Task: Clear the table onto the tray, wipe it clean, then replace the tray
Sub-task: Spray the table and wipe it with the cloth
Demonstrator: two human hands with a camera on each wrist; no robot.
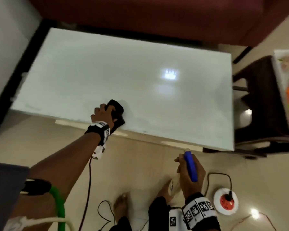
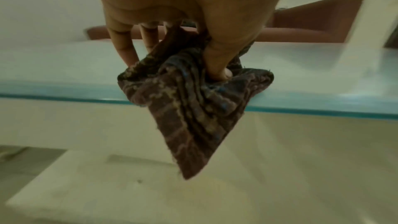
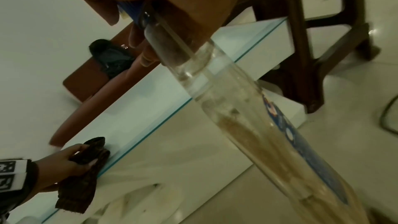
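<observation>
Down at 6 o'clock on the glass table [image 1: 123, 67] | my left hand [image 1: 101, 113] grips the dark cloth [image 2: 189, 108] at the near edge | right hand [image 1: 191, 177] holds the spray bottle [image 3: 247, 108] | tabletop looks cleared, wiping underway I reckon | tray [image 1: 281, 77] sits on the stool at 3 o'clock, not yet replaced

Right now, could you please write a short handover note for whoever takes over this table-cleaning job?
Left hand: grips the dark patterned cloth at the near edge of the white glass-topped table, one corner hanging off.
Right hand: holds the clear spray bottle with the blue trigger head above the floor, off the table.
The white tray of cleared items rests on the dark brown stool to the right.
Done: clearing.
Left: finish wiping, replace tray.
</observation>
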